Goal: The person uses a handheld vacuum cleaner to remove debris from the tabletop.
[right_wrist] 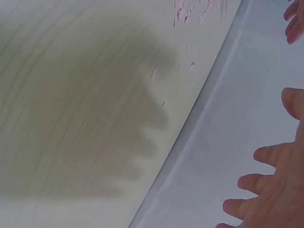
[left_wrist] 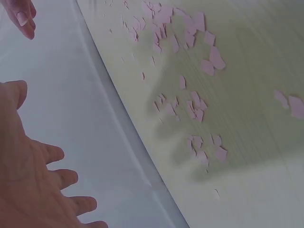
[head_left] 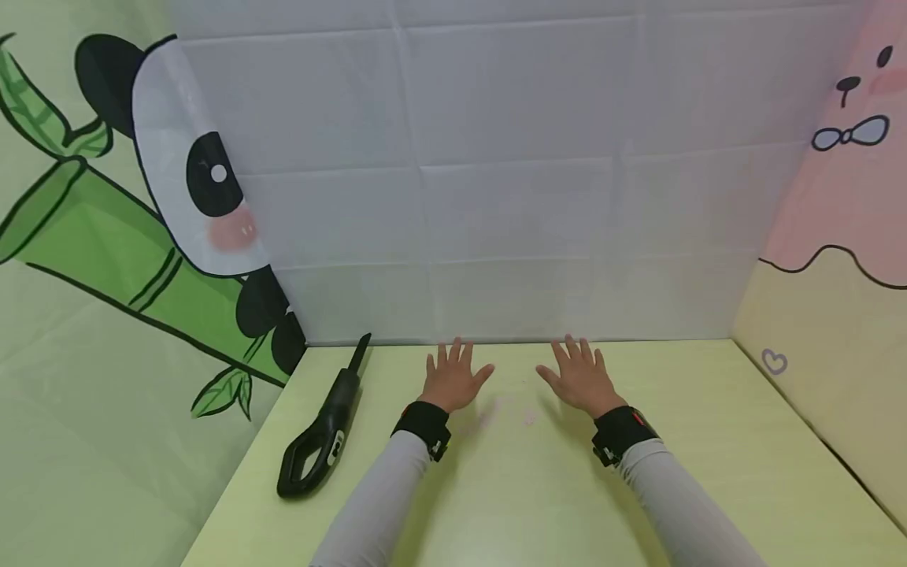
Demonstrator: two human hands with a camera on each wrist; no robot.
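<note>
From the head camera, two hands hover over a pale yellow-green worktop [head_left: 708,441], side by side and apart. The left hand [head_left: 451,379] and the right hand [head_left: 579,379] both have fingers spread and straight, palms down, holding nothing. Each wrist wears one black strap above a grey sleeve. Between the hands lies a faint scatter of pink paper scraps [head_left: 527,417], too small here to count. One black handheld vacuum [head_left: 322,429] lies on the worktop to the left of the left hand, well apart from it, nozzle toward the back wall. No writing on it can be read. A white sheet forms the back wall; one panda with bamboo is drawn on the left wall, one pink animal face with a bow on the right.

From the left wrist, the left hand [left_wrist: 33,190] shows spread fingers above the worktop edge. The pink paper scraps [left_wrist: 190,102] lie scattered across the worktop, dozens of them.

From the right wrist, the right hand [right_wrist: 273,190] is spread likewise, empty. A few pink paper scraps [right_wrist: 192,9] show at the top edge.
</note>
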